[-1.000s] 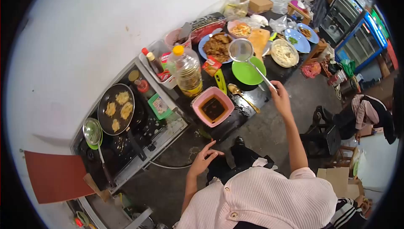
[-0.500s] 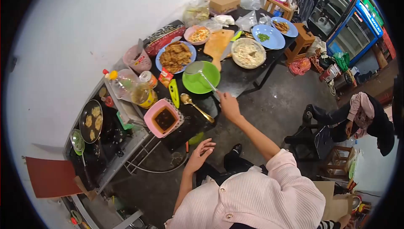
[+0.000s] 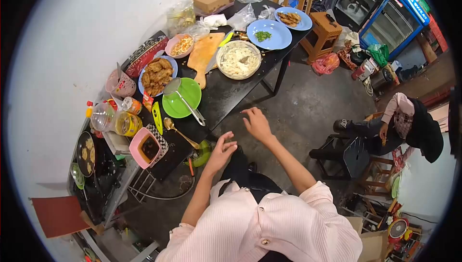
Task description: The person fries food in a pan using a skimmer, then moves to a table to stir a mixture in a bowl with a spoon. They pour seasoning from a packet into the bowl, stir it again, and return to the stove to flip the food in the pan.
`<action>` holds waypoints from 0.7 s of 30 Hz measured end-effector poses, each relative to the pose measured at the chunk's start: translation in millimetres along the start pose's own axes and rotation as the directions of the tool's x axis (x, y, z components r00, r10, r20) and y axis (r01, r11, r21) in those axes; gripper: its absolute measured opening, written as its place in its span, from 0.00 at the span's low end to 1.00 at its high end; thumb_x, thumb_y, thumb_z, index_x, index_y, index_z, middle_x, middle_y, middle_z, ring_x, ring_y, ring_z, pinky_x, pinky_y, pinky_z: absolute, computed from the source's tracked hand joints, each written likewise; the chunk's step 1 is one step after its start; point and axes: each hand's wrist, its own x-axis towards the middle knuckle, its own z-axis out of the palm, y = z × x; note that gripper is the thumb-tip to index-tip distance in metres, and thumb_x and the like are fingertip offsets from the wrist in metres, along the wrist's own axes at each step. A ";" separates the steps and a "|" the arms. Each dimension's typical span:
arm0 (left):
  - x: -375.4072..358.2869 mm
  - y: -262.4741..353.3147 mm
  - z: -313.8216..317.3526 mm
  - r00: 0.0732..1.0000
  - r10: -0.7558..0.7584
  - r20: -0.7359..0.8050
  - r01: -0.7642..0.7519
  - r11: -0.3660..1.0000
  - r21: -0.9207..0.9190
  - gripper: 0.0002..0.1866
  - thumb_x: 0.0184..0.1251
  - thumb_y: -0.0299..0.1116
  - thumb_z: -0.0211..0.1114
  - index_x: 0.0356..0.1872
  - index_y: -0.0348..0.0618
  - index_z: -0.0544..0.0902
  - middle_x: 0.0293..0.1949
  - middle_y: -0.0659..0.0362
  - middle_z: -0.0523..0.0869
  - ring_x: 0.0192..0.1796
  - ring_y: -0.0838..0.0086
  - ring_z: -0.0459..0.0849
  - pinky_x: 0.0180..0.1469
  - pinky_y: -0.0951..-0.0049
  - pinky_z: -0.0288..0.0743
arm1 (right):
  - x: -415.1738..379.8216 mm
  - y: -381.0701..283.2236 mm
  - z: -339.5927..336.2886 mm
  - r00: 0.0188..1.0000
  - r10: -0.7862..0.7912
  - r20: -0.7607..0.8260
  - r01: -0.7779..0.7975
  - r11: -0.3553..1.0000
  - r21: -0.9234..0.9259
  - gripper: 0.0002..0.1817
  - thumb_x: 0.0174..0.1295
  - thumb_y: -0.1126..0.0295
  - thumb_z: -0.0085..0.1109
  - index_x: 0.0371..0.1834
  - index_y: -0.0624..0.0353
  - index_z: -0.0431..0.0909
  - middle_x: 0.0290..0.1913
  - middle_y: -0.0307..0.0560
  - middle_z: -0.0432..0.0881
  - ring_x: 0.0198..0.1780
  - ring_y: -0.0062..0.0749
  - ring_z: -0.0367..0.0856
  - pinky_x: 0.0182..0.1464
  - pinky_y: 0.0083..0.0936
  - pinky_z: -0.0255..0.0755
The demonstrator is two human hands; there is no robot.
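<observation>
My right hand (image 3: 257, 124) hangs in the air in front of the table, holding nothing, with its fingers apart. Lower and to its left is my left hand (image 3: 222, 153), also bare and spread. A skimmer (image 3: 184, 102) rests across a green bowl (image 3: 168, 109), its handle pointing toward my hands. Beside the bowl lie a gold spoon (image 3: 182, 134) and a yellow-green knife or peeler (image 3: 157, 117). A pink square container (image 3: 139, 156) of dark liquid stands near the table's left end. Behind the green bowl sits a blue plate of fried pieces (image 3: 157, 75).
A frying pan (image 3: 86, 154) with several patties is on the stove at left. A bowl of pale batter (image 3: 239, 59), a cutting board (image 3: 206, 54) and a blue plate with chopped greens (image 3: 269, 34) occupy the table. A seated person (image 3: 402, 122) is at right.
My right hand has let go of the skimmer, which now lies on the green bowl. The view has shifted right, and my hands are closer together.
</observation>
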 end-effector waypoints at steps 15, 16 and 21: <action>217.9 25.6 -6.6 0.943 -0.144 -0.300 0.051 0.954 -0.295 0.47 0.59 0.36 0.60 0.66 0.45 0.31 0.65 0.47 0.49 0.47 0.62 0.79 0.49 0.68 0.74 | 239.7 141.1 -87.3 0.895 0.019 0.445 0.346 0.600 -0.722 0.22 0.48 0.66 0.59 0.49 0.51 0.69 0.38 0.47 0.78 0.44 0.39 0.76 0.49 0.38 0.65; 228.2 30.4 -6.7 0.944 -0.136 -0.301 0.039 0.951 -0.308 0.46 0.60 0.34 0.59 0.66 0.47 0.29 0.65 0.46 0.47 0.47 0.62 0.79 0.47 0.68 0.75 | 248.2 140.3 -90.5 0.870 0.030 0.492 0.344 0.678 -0.649 0.18 0.51 0.66 0.56 0.47 0.50 0.71 0.33 0.46 0.78 0.38 0.39 0.77 0.42 0.36 0.68; 266.1 20.1 -16.3 0.935 -0.118 -0.334 -0.009 0.935 -0.355 0.39 0.62 0.26 0.51 0.66 0.52 0.34 0.63 0.47 0.50 0.46 0.60 0.79 0.44 0.69 0.78 | 267.4 101.0 -128.8 0.797 -0.276 0.538 0.562 0.665 -0.491 0.15 0.54 0.72 0.47 0.45 0.48 0.75 0.24 0.45 0.75 0.27 0.40 0.77 0.26 0.32 0.69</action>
